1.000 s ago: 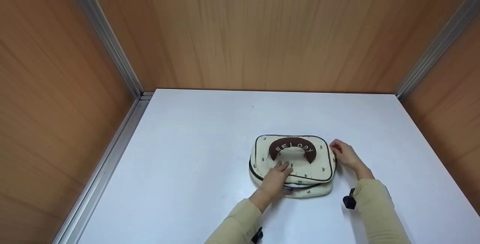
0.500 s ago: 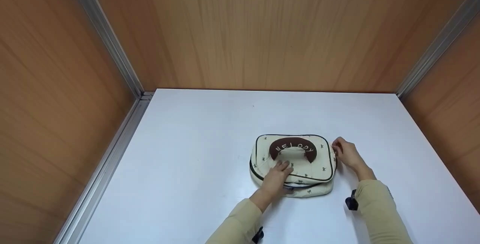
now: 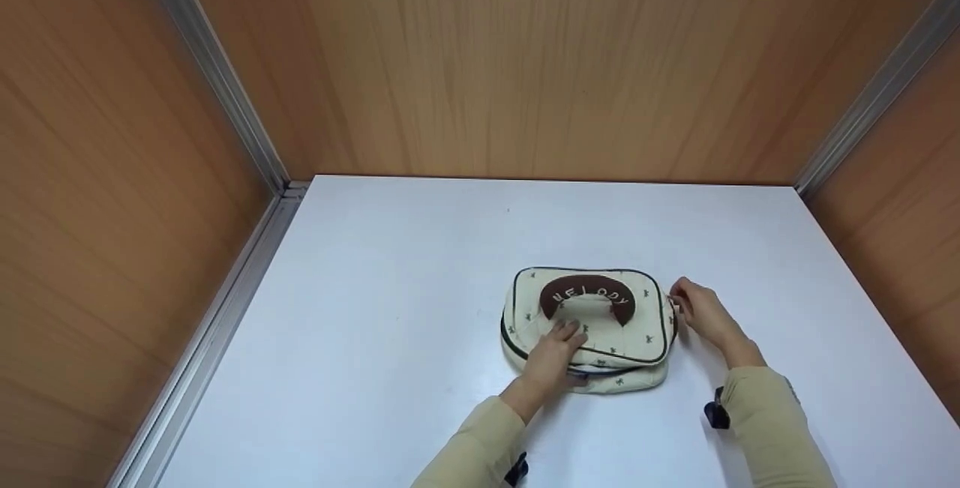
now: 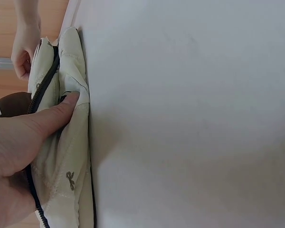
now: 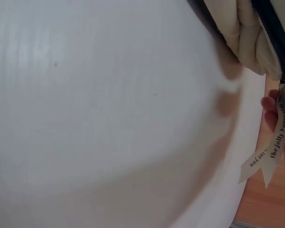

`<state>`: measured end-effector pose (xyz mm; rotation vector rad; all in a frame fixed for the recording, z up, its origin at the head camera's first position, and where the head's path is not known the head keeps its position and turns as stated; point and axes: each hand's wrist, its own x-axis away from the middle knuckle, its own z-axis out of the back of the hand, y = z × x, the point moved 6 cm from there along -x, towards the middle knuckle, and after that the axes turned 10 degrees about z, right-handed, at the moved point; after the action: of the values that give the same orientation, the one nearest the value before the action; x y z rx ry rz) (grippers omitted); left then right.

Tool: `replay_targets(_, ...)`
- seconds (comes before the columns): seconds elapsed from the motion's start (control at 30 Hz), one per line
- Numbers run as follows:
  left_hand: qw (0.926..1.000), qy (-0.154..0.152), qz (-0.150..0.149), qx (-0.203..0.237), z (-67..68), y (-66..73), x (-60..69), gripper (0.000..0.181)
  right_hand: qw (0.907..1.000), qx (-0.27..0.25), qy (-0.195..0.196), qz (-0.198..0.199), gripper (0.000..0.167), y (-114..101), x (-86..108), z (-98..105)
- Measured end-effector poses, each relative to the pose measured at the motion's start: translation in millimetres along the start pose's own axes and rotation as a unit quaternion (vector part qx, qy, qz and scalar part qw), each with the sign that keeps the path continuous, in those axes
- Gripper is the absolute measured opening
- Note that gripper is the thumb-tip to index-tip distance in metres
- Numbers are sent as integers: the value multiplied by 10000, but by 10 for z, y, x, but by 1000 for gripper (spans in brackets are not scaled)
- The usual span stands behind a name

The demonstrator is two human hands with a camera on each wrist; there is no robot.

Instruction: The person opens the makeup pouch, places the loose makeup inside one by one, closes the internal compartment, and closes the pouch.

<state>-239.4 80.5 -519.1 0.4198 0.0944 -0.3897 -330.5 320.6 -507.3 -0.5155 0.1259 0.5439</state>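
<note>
A cream cosmetic bag (image 3: pixel 626 338) with dark piping, small bow prints and a brown arch lettered MELODY lies on the white table. My left hand (image 3: pixel 547 364) holds its near side, fingers over the top. In the left wrist view the thumb (image 4: pixel 59 111) presses into the soft side wall below the dark zipper (image 4: pixel 46 83). At the bag's right side is my right hand (image 3: pixel 709 315). The right wrist view shows it pinching a printed ribbon (image 5: pixel 278 135) attached at the zipper's end (image 5: pixel 280 52). The bag's inside is hidden.
The white tabletop (image 3: pixel 390 285) spreads around the bag. Wood-grain panels (image 3: pixel 525 61) stand at the back and both sides, with metal rails (image 3: pixel 217 353) along the left edge and in the corners. A small black device (image 3: pixel 717 409) sits by the right sleeve.
My right hand has shifted slightly to the right, away from the bag's edge. My left hand and the bag have stayed almost in place.
</note>
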Motion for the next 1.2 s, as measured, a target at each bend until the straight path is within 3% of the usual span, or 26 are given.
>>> replay_targets(0.23, 9999, -96, 119, -17, -6, -5, 0, 68, 9993, 122, 181, 316, 10, -37, 117, 55)
replay_targets(0.4, 9993, -277, 240, -61, -13, -14, -13, 67, 9994, 143, 168, 252, 10, -58, 188, 77)
replay_targets(0.73, 9998, -159, 97, -36, -18, -29, -18, 69, 9987, 199, 140, 445, 10, -155, 294, 102)
replay_targets(1.2, 9993, -271, 263, -56, -25, -54, -16, 68, 9984, 193, 160, 502, 13, -302, 419, 84)
